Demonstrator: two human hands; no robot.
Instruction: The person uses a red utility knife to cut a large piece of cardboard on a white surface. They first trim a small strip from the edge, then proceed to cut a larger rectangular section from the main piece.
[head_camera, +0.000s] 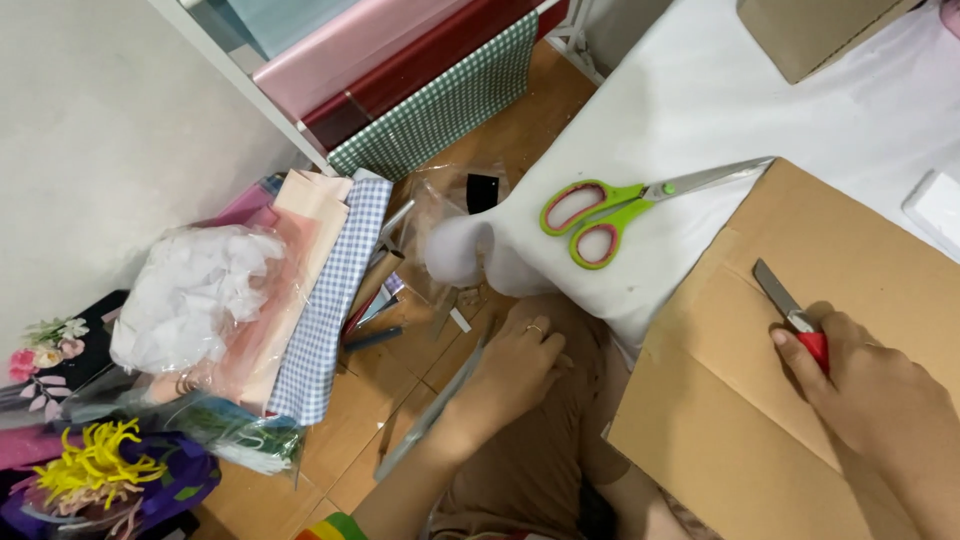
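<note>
My right hand (868, 385) grips a red-handled utility knife (790, 308); its blade rests on a large sheet of brown cardboard (740, 400) lying over the white table edge. My left hand (520, 362) reaches down beside my knee and closes on a long grey metal ruler (432, 412) that slants toward the wooden floor. A ring sits on one finger of that hand. Green-and-pink scissors (612, 207) lie shut on the white table (700, 90), just beyond the cardboard.
On the floor to the left lie rolled fabrics (325, 290), a plastic bag of white stuffing (195, 295), artificial flowers (95, 465) and pens. A rack holds rolls of pink, red and green-checked material (440, 100). A brown box (810, 30) stands at the table's far end.
</note>
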